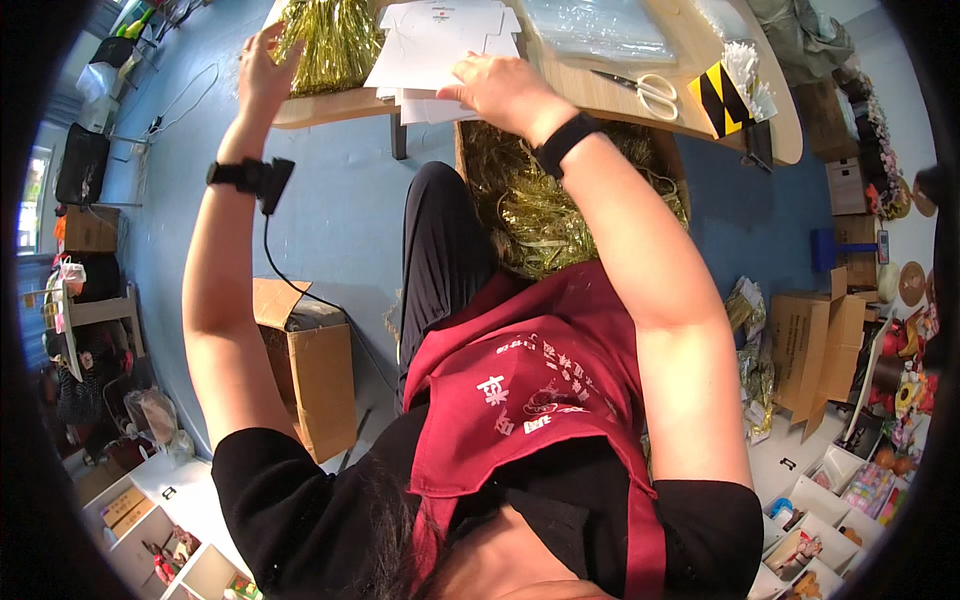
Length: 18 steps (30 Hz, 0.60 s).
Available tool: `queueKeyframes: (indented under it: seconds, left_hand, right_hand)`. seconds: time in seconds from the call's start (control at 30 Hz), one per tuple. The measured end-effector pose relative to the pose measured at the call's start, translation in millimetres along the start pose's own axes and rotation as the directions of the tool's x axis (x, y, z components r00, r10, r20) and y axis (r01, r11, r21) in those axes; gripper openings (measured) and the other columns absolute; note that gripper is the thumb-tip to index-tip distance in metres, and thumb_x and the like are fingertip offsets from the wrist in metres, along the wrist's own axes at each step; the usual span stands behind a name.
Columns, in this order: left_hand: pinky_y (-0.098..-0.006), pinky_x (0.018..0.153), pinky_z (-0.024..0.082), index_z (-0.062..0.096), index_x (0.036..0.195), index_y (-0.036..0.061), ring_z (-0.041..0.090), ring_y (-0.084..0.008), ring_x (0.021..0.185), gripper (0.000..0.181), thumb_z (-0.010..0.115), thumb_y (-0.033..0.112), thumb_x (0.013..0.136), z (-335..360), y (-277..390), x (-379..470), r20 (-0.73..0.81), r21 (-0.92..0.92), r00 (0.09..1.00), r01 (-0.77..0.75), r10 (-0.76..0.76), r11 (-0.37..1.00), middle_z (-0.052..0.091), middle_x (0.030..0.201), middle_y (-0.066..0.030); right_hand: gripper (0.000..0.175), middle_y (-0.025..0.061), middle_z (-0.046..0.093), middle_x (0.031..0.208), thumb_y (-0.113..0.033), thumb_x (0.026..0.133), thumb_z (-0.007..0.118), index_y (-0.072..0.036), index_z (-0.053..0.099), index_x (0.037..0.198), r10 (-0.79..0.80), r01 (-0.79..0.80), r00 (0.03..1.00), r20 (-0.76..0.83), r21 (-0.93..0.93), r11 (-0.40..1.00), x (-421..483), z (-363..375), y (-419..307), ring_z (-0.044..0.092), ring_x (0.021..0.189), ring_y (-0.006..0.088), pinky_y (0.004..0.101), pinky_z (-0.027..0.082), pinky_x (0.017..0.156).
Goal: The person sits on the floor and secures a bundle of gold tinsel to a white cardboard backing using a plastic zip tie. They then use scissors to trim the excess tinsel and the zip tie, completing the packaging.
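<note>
My left hand (pixel 268 66) is raised at the left end of the wooden table (pixel 592 94), fingers apart, beside a bundle of gold tinsel (pixel 328 49). My right hand (pixel 499 86) rests over the lower edge of a stack of white printed cards (pixel 431 45), its grip on them unclear. Right of the cards lie clear plastic bags (pixel 600 28) and scissors (pixel 655 96) with cream handles. A black and yellow box (pixel 721 100) holding white sticks stands near the table's right end.
Below the table, a cardboard box (pixel 472 184) holds more gold tinsel (pixel 551 217). An open carton (pixel 322 375) stands on the floor at left, and opened cartons (pixel 814 352) stand at right. A black cable (pixel 330 304) hangs from my left wrist strap.
</note>
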<state>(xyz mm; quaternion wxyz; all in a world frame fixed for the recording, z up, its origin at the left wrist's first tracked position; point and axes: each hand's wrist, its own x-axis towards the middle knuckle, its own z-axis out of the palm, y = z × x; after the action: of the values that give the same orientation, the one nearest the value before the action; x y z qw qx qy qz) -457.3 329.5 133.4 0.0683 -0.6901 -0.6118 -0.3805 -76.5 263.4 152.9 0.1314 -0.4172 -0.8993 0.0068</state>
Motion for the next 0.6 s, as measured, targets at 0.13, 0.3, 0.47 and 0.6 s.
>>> queueKeyframes:
  seconds: [0.13, 0.3, 0.47, 0.6]
  left_hand:
    - [-0.0257, 0.073, 0.05, 0.071, 0.127, 0.0112, 0.065, -0.0123, 0.097, 0.035, 0.076, 0.023, 0.094, -7, 64, -62, 0.19, -0.41, 0.981, 0.106, -0.029, 0.906, 0.07, 0.115, -0.0028]
    - [-0.0215, 0.071, 0.043, 0.067, 0.128, 0.0042, 0.062, -0.0065, 0.086, 0.03, 0.066, 0.022, 0.103, -22, 117, -113, 0.477, -0.663, 0.866, 0.468, -0.152, 0.584, 0.069, 0.102, -0.0004]
    - [-0.0245, 0.072, 0.045, 0.066, 0.12, 0.0026, 0.061, -0.0105, 0.083, 0.03, 0.052, 0.028, 0.11, -37, 152, -137, 0.636, -0.71, 0.762, 0.639, -0.121, 0.294, 0.069, 0.096, -0.0029]
    - [-0.0307, 0.081, 0.05, 0.064, 0.126, -0.0004, 0.066, -0.0176, 0.09, 0.054, 0.033, 0.042, 0.113, -43, 178, -158, 0.75, -0.656, 0.648, 0.754, 0.133, 0.028, 0.073, 0.107, -0.0113]
  right_hand:
    - [0.064, 0.0163, 0.077, 0.103, -0.069, 0.087, 0.067, -0.008, 0.076, 0.105, 0.098, -0.106, 0.992, 0.077, 0.101, 0.989, 5, -10, 12, 0.072, 0.106, 0.032, 0.0418, 0.057, 0.094]
    - [0.058, 0.0148, 0.077, 0.1, -0.065, 0.096, 0.058, -0.013, 0.077, 0.113, 0.077, -0.091, 0.994, 0.075, 0.2, 0.976, 9, -14, 23, 0.072, 0.101, 0.0352, 0.0453, 0.055, 0.096]
    - [0.024, 0.0151, 0.076, 0.091, -0.027, 0.107, 0.05, -0.011, 0.069, 0.107, -0.045, 0.021, 0.985, -0.168, -0.141, 0.99, 8, -17, 23, 0.076, 0.081, 0.03, 0.0406, 0.062, 0.075]
    - [0.006, 0.0079, 0.074, 0.081, -0.015, 0.096, 0.065, -0.009, 0.065, 0.095, -0.287, 0.01, 0.86, -0.422, -0.549, 0.836, -29, -55, 31, 0.075, 0.072, 0.0178, 0.0278, 0.062, 0.064]
